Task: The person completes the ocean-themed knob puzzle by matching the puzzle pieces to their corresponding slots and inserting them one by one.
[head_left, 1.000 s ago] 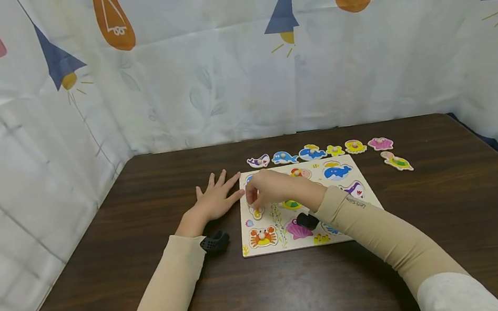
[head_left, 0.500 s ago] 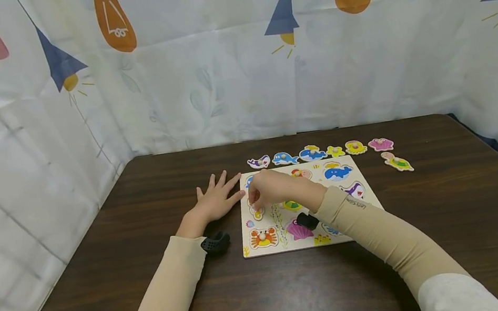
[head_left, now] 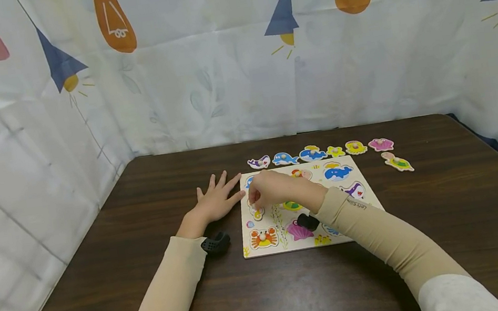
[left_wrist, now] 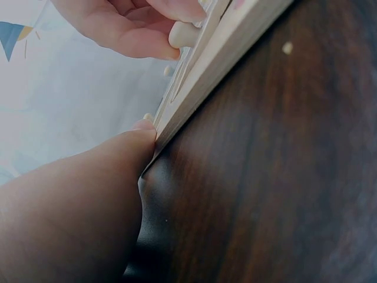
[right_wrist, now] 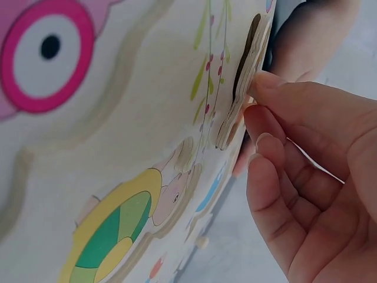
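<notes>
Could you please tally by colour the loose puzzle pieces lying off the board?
Purple whale-shaped piece: 1
Blue whale-shaped pieces: 2
Yellow star-shaped and rounded pieces: 2
Pink shell-shaped piece: 1
Green turtle-shaped piece: 1
Total: 7

A hand could pass over the wooden table (head_left: 292, 293) between the sleeves (head_left: 169, 299); the left hand (head_left: 212, 201) and right hand (head_left: 277, 186) obstructed the puzzle board (head_left: 318, 175) at its left, sea-animal pieces (head_left: 312, 154) at its far edge.

On the table (head_left: 467, 210) lies the puzzle board (head_left: 268, 221), sea-creature pieces (head_left: 312, 155) rowed behind it, a turtle piece (head_left: 397, 161) to its right.
</notes>
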A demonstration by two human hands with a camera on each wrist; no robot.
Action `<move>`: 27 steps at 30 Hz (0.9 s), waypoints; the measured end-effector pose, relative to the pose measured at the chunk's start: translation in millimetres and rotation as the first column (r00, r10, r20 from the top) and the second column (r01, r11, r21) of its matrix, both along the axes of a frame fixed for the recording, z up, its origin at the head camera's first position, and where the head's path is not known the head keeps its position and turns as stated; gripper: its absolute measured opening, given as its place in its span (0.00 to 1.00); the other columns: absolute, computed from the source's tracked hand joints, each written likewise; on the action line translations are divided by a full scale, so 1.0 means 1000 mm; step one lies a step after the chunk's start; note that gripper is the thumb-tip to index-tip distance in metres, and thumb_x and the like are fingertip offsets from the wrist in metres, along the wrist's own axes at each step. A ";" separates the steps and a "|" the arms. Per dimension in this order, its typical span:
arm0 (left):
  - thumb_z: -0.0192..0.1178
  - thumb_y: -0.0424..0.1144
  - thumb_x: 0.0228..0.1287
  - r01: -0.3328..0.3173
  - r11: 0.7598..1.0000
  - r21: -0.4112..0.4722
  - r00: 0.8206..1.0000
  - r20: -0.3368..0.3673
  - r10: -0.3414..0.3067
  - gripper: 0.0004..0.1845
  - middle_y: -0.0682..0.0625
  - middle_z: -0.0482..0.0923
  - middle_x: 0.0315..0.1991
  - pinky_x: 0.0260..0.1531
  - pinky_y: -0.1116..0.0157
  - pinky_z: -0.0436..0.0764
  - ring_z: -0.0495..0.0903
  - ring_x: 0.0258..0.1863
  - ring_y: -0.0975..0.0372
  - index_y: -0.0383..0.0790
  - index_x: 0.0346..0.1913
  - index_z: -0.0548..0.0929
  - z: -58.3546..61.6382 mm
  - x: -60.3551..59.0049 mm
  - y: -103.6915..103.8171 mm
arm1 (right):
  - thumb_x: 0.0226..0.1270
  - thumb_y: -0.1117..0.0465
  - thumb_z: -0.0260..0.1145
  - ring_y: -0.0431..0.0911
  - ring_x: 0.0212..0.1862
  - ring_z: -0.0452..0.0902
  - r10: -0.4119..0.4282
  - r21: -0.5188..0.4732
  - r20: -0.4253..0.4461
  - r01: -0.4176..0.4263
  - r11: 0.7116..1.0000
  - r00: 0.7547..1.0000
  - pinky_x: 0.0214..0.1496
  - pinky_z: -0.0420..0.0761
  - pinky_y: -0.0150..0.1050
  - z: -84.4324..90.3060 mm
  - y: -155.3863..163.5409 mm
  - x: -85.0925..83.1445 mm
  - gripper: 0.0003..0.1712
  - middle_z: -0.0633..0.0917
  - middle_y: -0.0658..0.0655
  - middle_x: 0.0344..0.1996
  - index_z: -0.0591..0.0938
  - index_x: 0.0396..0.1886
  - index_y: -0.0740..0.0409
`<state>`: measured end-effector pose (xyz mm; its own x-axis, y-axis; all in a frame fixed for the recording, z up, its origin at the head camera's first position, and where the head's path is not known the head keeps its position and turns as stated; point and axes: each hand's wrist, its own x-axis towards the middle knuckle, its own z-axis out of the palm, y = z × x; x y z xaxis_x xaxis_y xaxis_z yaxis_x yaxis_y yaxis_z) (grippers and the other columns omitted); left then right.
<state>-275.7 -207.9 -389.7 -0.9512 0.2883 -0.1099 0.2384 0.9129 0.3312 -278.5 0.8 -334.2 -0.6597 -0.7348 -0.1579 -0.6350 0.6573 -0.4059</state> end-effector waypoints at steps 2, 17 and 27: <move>0.42 0.64 0.80 0.001 1.000 -0.003 1.000 -0.004 -0.001 0.37 0.39 0.37 0.83 0.66 0.25 0.34 0.33 0.80 0.37 0.56 0.84 0.50 0.001 0.000 0.000 | 0.67 0.62 0.75 0.39 0.36 0.81 -0.006 -0.003 0.001 0.006 1.000 1.000 0.44 0.81 0.34 0.001 0.000 0.000 0.05 0.88 0.47 0.33 0.91 0.40 0.56; 0.44 0.63 0.80 -0.004 1.000 -0.005 1.000 -0.019 0.004 0.37 0.39 0.38 0.83 0.66 0.25 0.35 0.33 0.80 0.37 0.56 0.84 0.51 -0.002 0.001 0.000 | 0.67 0.63 0.75 0.40 0.38 0.82 -0.037 0.049 -0.004 0.038 0.998 0.999 0.45 0.82 0.36 0.001 -0.004 0.002 0.05 0.88 0.49 0.36 0.91 0.41 0.57; 0.44 0.63 0.80 -0.002 1.000 -0.005 1.000 -0.011 0.002 0.37 0.39 0.38 0.83 0.66 0.25 0.34 0.33 0.79 0.37 0.56 0.84 0.51 0.000 0.001 0.000 | 0.68 0.62 0.73 0.41 0.39 0.80 0.027 -0.056 -0.037 -0.029 0.998 0.999 0.45 0.81 0.35 0.002 0.013 0.000 0.06 0.87 0.48 0.35 0.91 0.43 0.56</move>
<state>-275.0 -207.7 -390.1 -0.9529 0.2859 -0.1012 0.2401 0.9150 0.3243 -278.6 14.0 -332.2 -0.6430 -0.7604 -0.0917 -0.6679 0.6153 -0.4187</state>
